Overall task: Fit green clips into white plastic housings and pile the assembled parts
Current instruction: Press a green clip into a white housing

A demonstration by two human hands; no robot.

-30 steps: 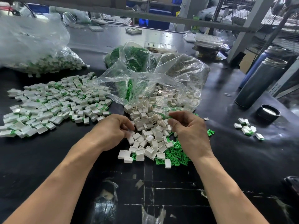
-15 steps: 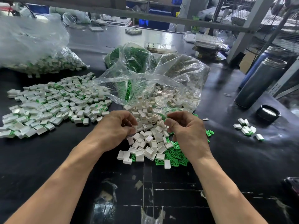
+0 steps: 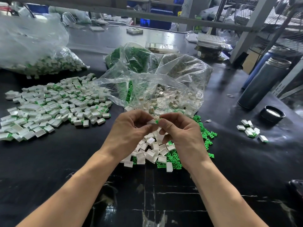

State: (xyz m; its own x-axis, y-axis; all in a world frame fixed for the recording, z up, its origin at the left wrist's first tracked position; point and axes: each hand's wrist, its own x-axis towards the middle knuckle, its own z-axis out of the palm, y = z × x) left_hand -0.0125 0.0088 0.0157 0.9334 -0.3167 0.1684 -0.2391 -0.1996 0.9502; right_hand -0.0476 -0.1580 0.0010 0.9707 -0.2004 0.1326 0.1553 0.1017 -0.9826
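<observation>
I now have a white housing (image 3: pixel 151 122) pinched in my left hand (image 3: pixel 129 133) and a green clip (image 3: pixel 157 121) in my right hand (image 3: pixel 182 135), lifted off the loose heap (image 3: pixel 152 149) on the table (image 3: pixel 65 161) and brought together, so pressing-in comes next.

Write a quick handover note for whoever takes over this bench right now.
Left hand pinches a white housing; right hand pinches a green clip at its end, not clearly seated yet.
Loose housings and clips lie under the hands, in front of the open bag.
Done: a big assembled pile on the left.
Left: seat this clip, add the part to the pile, work through the rest.
</observation>
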